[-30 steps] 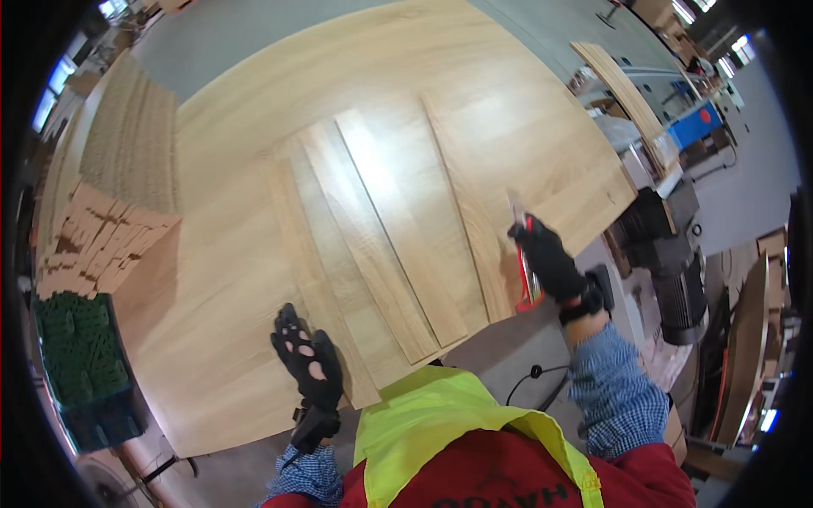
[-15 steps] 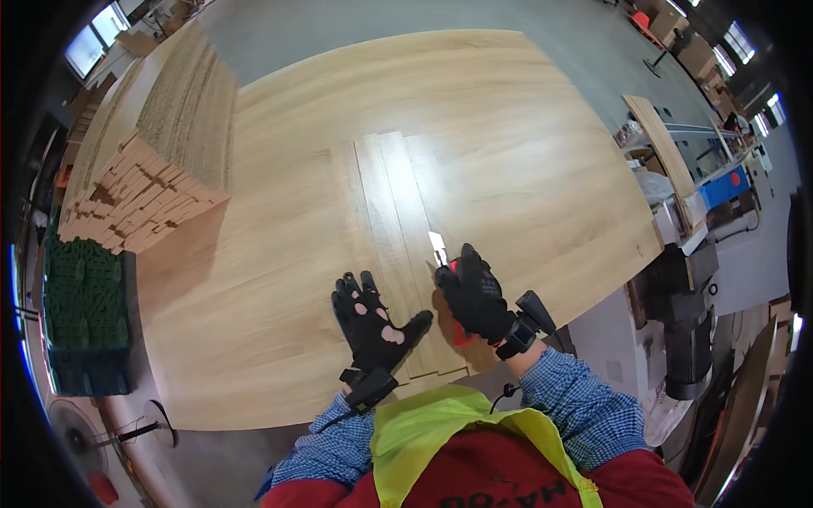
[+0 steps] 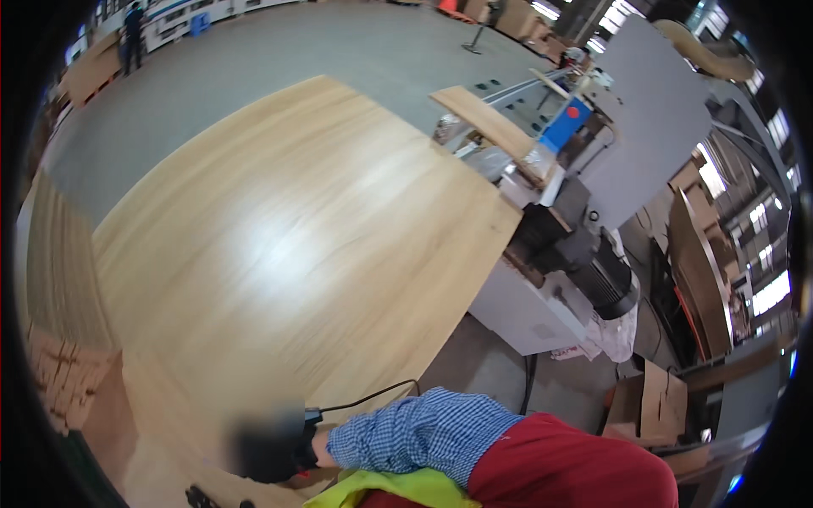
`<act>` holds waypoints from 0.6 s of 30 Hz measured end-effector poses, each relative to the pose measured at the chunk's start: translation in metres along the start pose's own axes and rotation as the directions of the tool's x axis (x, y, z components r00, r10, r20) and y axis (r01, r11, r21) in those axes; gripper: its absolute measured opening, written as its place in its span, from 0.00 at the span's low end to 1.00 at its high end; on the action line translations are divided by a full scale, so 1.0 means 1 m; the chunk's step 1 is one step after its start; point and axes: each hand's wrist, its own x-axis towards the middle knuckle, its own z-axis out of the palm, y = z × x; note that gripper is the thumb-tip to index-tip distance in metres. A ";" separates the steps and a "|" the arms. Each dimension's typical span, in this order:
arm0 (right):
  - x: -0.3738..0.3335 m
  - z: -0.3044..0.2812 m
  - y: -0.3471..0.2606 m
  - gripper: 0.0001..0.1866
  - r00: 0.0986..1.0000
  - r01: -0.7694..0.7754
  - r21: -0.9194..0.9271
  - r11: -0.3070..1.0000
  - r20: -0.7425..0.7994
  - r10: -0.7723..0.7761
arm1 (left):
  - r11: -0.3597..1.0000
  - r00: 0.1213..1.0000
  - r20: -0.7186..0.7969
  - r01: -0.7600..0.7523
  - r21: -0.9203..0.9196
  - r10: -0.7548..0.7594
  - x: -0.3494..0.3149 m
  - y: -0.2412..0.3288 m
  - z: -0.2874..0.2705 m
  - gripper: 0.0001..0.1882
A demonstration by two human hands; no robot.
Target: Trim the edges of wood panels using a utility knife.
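Observation:
My right hand point(image 3: 273, 447), in a black glove, is low over the wood-grain board point(image 3: 339, 229) and blurred by motion. A bit of red shows at the heel of this hand, where the utility knife's point(image 3: 302, 476) handle sat a moment ago; its blade cannot be made out. Of my left hand point(image 3: 201, 497) only black-gloved fingertips show at the bottom edge, with a gap between fingers and thumb. Those fingers look spread beside the board's near part. The narrow strips on the board are mostly lost in blur.
A stack of cut boards point(image 3: 72, 279) rises at the left. Right of the board stands a grey machine with a black motor point(image 3: 605, 275) and a plank point(image 3: 491, 127) on it. Cardboard point(image 3: 652, 402) lies at lower right. A person point(image 3: 133, 38) stands far off at upper left.
The view has swung right, so the board and both hands now sit lower and farther left. My left hand has mostly left the picture. The knife's blade no longer shows.

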 end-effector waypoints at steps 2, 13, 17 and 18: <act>0.013 -0.076 0.009 0.16 0.938 -0.285 0.054 0.957 0.221 0.267 | 0.915 0.929 0.304 0.081 0.394 -0.213 0.054 0.044 -0.014 0.49; -0.178 -0.618 0.072 0.11 0.391 -0.794 0.424 0.436 -0.192 0.900 | 0.825 0.988 -0.154 -0.093 -0.557 0.007 0.319 0.349 0.069 0.25; -0.218 -0.804 0.096 0.12 0.390 -0.903 -0.056 0.425 -0.520 0.760 | -0.627 0.927 0.151 0.345 -0.699 0.342 0.387 0.531 0.200 0.26; -0.249 -0.851 0.120 0.13 0.601 -0.790 -0.500 0.355 -0.514 0.612 | 0.194 0.914 0.113 0.038 -0.980 0.390 0.419 0.618 0.143 0.24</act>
